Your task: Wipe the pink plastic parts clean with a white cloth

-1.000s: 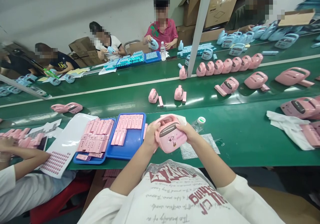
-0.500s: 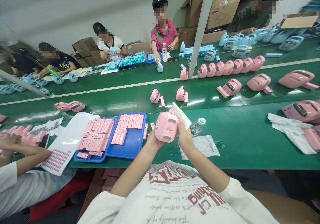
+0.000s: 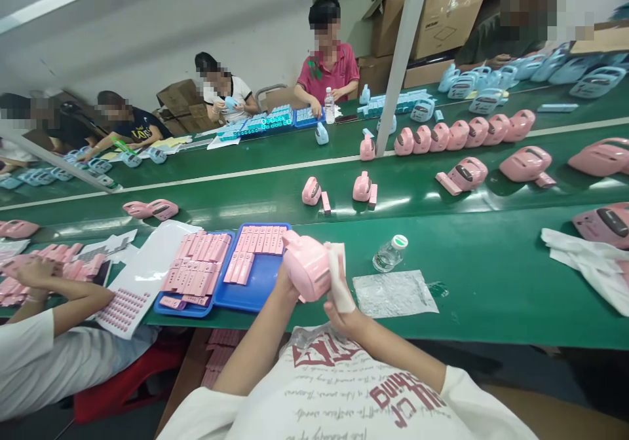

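A glossy pink plastic device (image 3: 307, 268) with rounded sides is held tilted in front of my chest. My left hand (image 3: 289, 284) grips it from the left and beneath, its fingers mostly hidden behind it. In my right hand (image 3: 344, 314) is a folded white cloth (image 3: 339, 279), pressed to the device's right side. Just left of the device lies a blue tray (image 3: 255, 293) with rows of small pink boxes (image 3: 239, 268). To the right, a clear bottle (image 3: 391, 254) with a green-and-white cap stands near a flat clear plastic bag (image 3: 396, 294).
Pink devices, some with a small pink box beside them, stand on the green conveyor belt (image 3: 236, 198). A white cloth (image 3: 584, 263) lies at the right. A co-worker's arm (image 3: 73, 289) is at the left beside a sticker sheet (image 3: 125, 306). Other people sit across with blue devices.
The pink device has moved left and down and turned, its flat base now facing away from view. The cloth has shifted from its top corner to its right side.
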Demonstrator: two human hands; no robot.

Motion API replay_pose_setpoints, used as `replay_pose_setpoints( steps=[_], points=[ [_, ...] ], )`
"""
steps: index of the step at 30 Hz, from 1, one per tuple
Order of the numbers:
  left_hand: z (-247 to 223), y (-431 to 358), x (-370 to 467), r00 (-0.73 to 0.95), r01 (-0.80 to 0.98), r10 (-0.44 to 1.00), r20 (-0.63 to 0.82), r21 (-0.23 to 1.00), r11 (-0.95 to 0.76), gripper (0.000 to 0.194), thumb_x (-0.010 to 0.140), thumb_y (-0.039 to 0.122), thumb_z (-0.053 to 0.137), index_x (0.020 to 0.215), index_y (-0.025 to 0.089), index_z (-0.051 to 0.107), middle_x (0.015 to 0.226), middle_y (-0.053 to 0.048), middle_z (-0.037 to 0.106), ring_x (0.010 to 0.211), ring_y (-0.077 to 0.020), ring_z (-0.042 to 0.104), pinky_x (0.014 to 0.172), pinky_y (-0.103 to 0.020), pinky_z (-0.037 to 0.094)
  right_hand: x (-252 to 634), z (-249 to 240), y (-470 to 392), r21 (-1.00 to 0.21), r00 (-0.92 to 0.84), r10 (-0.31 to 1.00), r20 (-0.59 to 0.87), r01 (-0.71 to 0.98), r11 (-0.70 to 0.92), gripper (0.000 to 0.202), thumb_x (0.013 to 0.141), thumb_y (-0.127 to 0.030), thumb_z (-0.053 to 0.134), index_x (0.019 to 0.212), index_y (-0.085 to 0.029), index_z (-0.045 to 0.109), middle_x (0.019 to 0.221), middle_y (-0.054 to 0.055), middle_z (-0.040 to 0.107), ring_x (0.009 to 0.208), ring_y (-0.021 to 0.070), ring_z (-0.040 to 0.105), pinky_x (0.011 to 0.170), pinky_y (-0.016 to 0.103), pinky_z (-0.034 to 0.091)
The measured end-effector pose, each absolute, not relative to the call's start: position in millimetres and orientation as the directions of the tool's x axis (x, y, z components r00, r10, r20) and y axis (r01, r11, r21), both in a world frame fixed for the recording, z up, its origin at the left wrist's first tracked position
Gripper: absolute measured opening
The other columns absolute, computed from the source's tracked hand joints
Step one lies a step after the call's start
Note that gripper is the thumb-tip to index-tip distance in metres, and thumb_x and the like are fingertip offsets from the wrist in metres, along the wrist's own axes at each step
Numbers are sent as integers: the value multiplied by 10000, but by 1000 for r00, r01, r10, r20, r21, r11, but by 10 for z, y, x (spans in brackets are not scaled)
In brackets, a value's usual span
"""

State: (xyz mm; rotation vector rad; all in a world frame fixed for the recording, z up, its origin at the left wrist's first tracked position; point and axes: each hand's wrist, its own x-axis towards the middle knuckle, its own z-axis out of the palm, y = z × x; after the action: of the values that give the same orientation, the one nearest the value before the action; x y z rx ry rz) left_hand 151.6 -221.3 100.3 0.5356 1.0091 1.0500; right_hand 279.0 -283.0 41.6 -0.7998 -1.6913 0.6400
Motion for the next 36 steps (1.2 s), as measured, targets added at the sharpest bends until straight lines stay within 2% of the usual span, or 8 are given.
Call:
replay_pose_setpoints(
  steps=[4,7,9,14,18,21,26,36],
  points=[
    [978,-2182,1382,43,-303,944,-326,896,323,345,633,499,646,677,169,556,629,-16,573,595,-164,543,617,-311,475,2732,685,-2714,-945,-219,951,220,-291,151,842,813,-772,259,1433,-215,375,1471,90,391,1350,264,389,1117,430,340],
    [930,-2210,1250,-24,-100,979,-201,975,198,180,614,349,633,649,191,555,662,-2,554,666,-163,525,694,-292,446,2773,688,-2515,-855,-159,965,-207,-451,-257,809,703,-818,443,1157,-178,643,1246,121,615,1186,318,555,1039,456,422],
    [907,-2163,1155,-16,77,990,-143,987,143,58,593,232,611,591,200,563,661,-7,542,708,-174,519,741,-293,431,2831,610,-2387,-803,-88,919,-385,-459,-380,682,659,-743,594,1007,-165,695,1093,116,691,1082,318,617,1003,441,450],
    [845,-1599,833,-31,495,988,-152,856,147,172,587,48,588,618,213,624,769,-37,611,928,-233,546,915,-346,399,2959,378,-2263,-745,15,844,-536,-479,-464,594,550,-644,724,900,-166,689,937,77,728,915,292,671,844,394,539],
    [785,-652,428,-204,682,961,-187,677,277,102,839,218,596,896,139,628,985,-57,625,990,-207,568,911,-429,442,2979,206,-2326,-691,59,756,-652,-457,-560,541,492,-577,771,807,-144,691,825,79,729,829,290,679,731,365,560],
    [701,147,141,-305,728,931,-201,580,364,281,891,341,565,1077,132,594,1078,-74,613,949,-194,603,827,-401,513,2972,69,-2347,-662,77,707,-703,-433,-611,513,462,-530,793,773,-133,699,799,82,729,823,300,680,711,363,561],
    [442,1087,-126,-412,749,894,-177,493,443,334,890,333,572,1168,149,560,1162,-92,584,999,-208,598,832,-407,523,3001,-118,-2242,-605,119,629,-768,-454,-654,492,465,-531,786,782,-164,705,850,70,736,882,297,681,761,363,562],
    [125,1293,-350,-362,861,924,-122,335,381,391,895,327,561,1247,163,514,1263,-110,530,1095,-242,556,904,-467,488,3037,-134,-2092,-604,204,589,-782,-481,-635,521,445,-537,805,791,-158,716,827,63,737,816,267,685,735,339,558]
  ],
)
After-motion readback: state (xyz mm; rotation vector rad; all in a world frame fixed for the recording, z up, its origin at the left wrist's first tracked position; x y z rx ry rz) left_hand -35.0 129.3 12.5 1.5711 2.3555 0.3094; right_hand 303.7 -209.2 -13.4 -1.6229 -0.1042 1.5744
